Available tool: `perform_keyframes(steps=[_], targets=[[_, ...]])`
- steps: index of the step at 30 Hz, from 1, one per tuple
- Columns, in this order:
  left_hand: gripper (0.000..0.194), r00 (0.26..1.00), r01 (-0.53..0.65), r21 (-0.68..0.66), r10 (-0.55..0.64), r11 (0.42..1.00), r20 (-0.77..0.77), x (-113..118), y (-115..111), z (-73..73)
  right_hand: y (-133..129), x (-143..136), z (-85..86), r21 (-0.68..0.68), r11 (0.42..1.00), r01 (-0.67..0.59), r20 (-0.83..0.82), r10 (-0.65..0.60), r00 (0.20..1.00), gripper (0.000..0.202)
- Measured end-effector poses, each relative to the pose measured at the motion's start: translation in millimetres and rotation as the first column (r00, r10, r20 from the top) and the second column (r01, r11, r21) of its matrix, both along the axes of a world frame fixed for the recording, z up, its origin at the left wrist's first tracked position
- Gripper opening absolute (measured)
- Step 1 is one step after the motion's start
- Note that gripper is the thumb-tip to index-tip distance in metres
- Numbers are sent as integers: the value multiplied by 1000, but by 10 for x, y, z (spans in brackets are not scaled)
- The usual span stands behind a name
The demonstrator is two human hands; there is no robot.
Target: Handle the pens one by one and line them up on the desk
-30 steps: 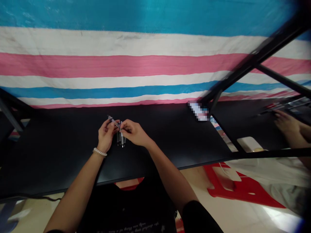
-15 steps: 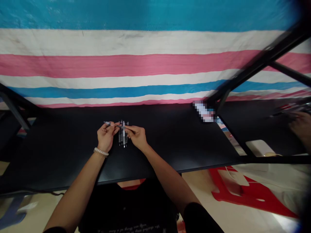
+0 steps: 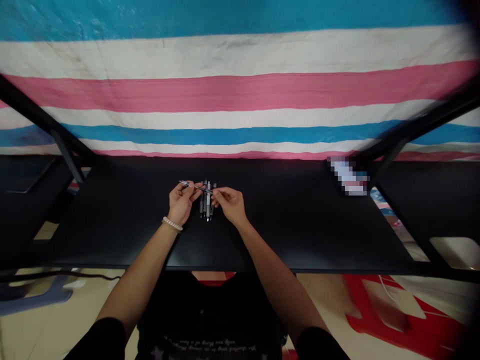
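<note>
Turning left, the person's head has swung a neighbour's hand out of view. Across the black bench (image 3: 300,215), left hand (image 3: 180,202) and right hand (image 3: 233,204) flank a row of pens (image 3: 208,202), fingers pinching either end of a held pen (image 3: 205,190) over it. That one seems unfinished, perhaps parted; the row looks whole, I can't be certain.

Pens (image 3: 208,200) crowd the middle; tabletop (image 3: 123,215) lies open toward the left post (image 3: 45,118).
</note>
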State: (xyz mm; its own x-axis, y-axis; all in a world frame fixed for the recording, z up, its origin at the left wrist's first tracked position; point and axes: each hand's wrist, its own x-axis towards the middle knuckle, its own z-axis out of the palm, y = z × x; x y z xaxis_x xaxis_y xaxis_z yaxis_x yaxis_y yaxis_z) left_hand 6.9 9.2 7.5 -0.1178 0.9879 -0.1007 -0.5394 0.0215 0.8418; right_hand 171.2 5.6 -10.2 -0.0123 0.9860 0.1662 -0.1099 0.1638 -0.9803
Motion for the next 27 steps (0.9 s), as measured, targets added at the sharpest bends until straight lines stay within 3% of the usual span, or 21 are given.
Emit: perform_keyframes(steps=[4, 8, 11, 14, 20, 25, 27], targets=[[32, 1000, 8, 4, -8, 1000, 14, 11, -23, 14, -6, -16, -7, 79, 997, 28, -14, -27, 1000, 24], [32, 1000, 4, 5, -4, 1000, 6, 0, -14, -4, -24, -26, -8, 12, 1000, 22, 14, -23, 1000, 22], [32, 995, -101, 14, 100, 995, 31, -50, 27, -28, -31, 6, 12, 115, 987, 112, 73, -121, 990, 14], [31, 983, -181, 22, 179, 983, 51, -88, 48, -35, -38, 32, 33, 135, 981, 142, 139, -161, 977, 12], [37, 1000, 7, -1, -7, 1000, -22, 6, -28, -4, -97, -47, 22, 177, 972, 156, 194, -190, 962, 14], [35, 999, 16, 3, -16, 1000, -35, 24, -36, 10, -121, -82, 13, -27, 998, 54, 168, -49, 985, 34], [35, 999, -17, 7, 17, 1000, -31, 5, -24, 0, -106, -67, 7, -17, 999, 33, 144, -31, 989, 34]])
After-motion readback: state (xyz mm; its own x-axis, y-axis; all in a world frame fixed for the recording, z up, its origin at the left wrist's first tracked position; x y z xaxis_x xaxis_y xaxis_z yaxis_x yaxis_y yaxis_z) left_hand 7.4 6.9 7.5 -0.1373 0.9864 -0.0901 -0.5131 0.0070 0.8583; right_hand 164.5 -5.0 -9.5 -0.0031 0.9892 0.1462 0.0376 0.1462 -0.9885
